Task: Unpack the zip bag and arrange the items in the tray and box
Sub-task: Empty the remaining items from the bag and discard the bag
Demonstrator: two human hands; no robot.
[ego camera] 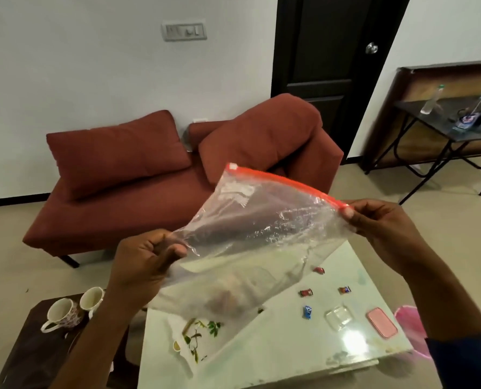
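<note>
Both hands hold a clear zip bag [261,220] up in the air above a pale table [289,346].

Head view: the left hand [146,265] is closed on the bag's bottom corner, thumb and fingers pinching the plastic; the right hand [379,228] pinches the far end of the orange zip strip [284,183], fingertips pressed together on it. The bag stretches tilted between the two grips, zip edge uppermost. Below the right-hand grip, on the table, lie four small wrapped candies [306,292], a clear box [339,318] and, just beside it, a pink lid [381,322]. Under the left-hand grip a leaf-patterned tray [200,335] rests on the table. Two mugs [65,313] stand on a dark side table [37,352] left of that wrist.
</note>
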